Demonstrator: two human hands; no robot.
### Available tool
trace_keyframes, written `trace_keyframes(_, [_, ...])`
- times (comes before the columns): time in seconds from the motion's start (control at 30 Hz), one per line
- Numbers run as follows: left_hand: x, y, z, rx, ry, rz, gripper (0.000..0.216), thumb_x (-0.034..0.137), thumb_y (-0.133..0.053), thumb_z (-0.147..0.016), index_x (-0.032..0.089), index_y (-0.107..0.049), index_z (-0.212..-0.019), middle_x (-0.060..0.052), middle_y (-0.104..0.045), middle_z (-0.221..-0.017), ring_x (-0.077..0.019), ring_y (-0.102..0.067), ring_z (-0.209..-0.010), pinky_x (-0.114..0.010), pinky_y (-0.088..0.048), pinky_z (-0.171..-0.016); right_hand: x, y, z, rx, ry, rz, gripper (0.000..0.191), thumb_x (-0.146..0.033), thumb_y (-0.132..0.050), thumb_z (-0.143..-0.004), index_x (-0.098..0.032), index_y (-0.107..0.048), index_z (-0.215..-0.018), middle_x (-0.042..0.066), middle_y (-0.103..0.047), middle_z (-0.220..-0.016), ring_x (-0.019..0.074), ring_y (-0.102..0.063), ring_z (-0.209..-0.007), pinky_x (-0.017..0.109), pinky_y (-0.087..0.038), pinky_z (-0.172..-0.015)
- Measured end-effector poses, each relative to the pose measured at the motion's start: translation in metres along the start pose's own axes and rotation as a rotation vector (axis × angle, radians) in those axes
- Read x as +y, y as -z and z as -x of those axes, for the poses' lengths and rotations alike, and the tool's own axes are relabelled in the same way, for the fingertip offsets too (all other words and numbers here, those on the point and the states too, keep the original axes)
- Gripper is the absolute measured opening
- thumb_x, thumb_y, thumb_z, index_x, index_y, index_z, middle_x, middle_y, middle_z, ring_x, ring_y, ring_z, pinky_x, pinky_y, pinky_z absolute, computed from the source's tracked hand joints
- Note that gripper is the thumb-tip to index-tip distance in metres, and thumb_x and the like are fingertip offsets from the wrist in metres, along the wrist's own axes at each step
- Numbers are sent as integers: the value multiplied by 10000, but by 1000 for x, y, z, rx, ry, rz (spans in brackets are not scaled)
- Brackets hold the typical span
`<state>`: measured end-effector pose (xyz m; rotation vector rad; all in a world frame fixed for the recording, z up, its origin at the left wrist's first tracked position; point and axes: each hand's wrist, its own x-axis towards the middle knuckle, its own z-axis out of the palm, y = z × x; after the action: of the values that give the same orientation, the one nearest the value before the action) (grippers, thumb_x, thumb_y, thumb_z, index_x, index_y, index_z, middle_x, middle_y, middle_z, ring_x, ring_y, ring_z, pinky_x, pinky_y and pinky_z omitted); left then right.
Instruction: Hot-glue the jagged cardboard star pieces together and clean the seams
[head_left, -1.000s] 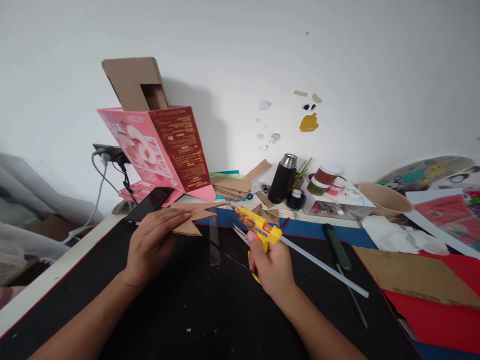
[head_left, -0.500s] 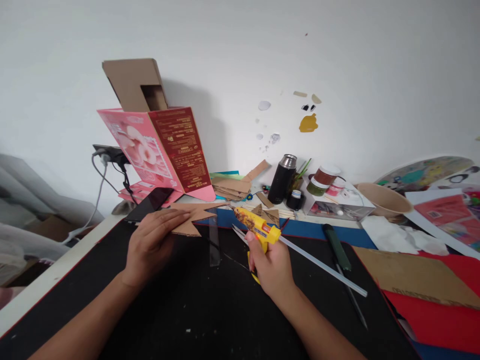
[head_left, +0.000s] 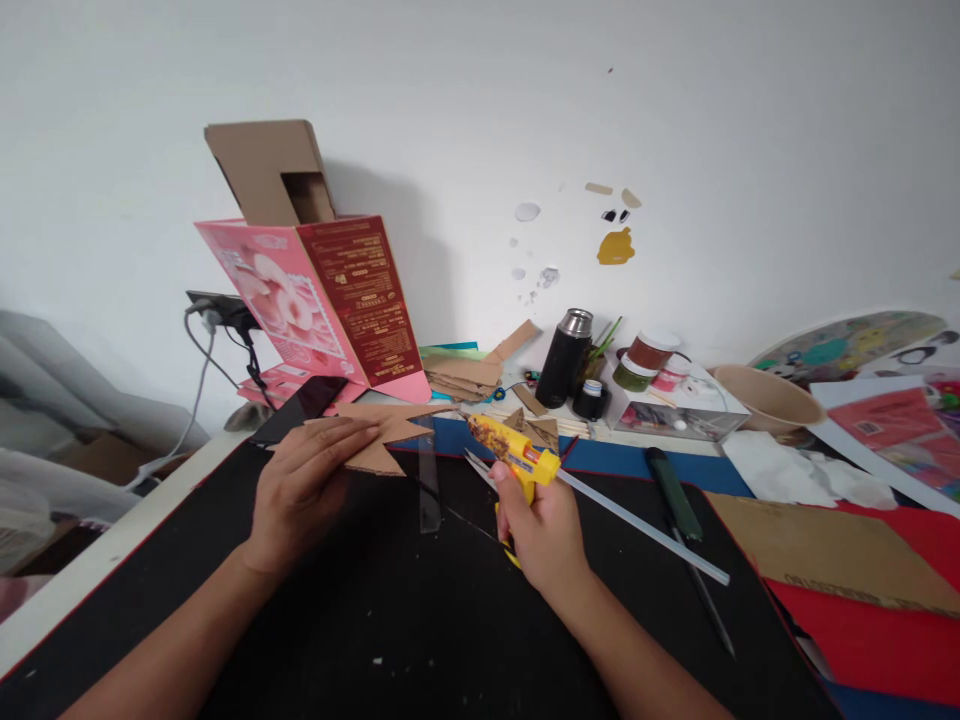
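Glue gun [head_left: 511,448] clasped in right hand [head_left: 546,530], left hand [head_left: 306,485] over cardboard [head_left: 394,426], its grip unclear

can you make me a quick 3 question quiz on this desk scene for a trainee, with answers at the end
1. What does the right hand hold?

2. True or false: the left hand is holding the scissors.

3. Which of these stands right beside the flask?
A) the bowl
B) the white-capped jar
C) the pink box

Key:
1. A yellow glue gun.
2. False; it lies on the notched cardboard.
3. B.
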<state>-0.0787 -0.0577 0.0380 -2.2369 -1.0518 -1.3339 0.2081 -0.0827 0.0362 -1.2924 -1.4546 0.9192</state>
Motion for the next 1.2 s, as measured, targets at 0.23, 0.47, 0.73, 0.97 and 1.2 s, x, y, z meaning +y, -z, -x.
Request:
trace_keyframes(0.23, [-1, 1, 0, -12, -25, -28, 401, 59, -620, -987, 256, -717, -1322, -90, -817, -1230, -247, -762, -1158, -411, -575, -1007, -2, 0, -1, -9, -25, -10, 603, -727, -536, -987, -240, -559, -632, -21, -506, -431, 152, -533, -412, 256, -408, -460])
trace_keyframes(0.47, [0, 1, -1, -16, -13, -8, 405, 68, -626, -985, 265, -708, -1329, -82, -812, -1229, -247, -763, -1144, -413, -582, -1000, 0, 0, 0, -22, -2, -24, 595, -655, -536, -1015, -248, -517, -581, -18, -504, -435, 143, -532, -423, 252, -398, -469])
trace_keyframes(0.73, [-1, 0, 0, -6, -3, -1, 400, 81, -605, -997, 277, -715, -1328, -80, -817, -1221, -249, -770, -1134, -422, -591, -996, -1, 0, 0, -16, -5, -23, 622, -670, -553, -1007, -249, -502, -553, -15, -498, -423, 143, -528, -412, 252, -404, -461])
trace_keyframes(0.97, [-1, 2, 0, 5, 9, -10, 389, 98, -615, -1001, 286, -722, -1325, -76, -818, -1229, -252, -770, -1146, -433, -592, -1014, -4, 0, -1, -12, -24, -54, 584, -718, -568, -971, -249, -534, -625, -25, -495, -424, 148, -516, -401, 254, -403, -441])
trace_keyframes(1.2, [-1, 2, -1, -9, -3, -19, 407, 71, -603, -995, 271, -710, -1334, -83, -814, -1228, -249, -766, -1144, -423, -584, -1001, 0, -1, 0, -1, -22, -56, 621, -734, -549, -982, -241, -533, -604, -23, -491, -433, 145, -523, -411, 251, -406, -448])
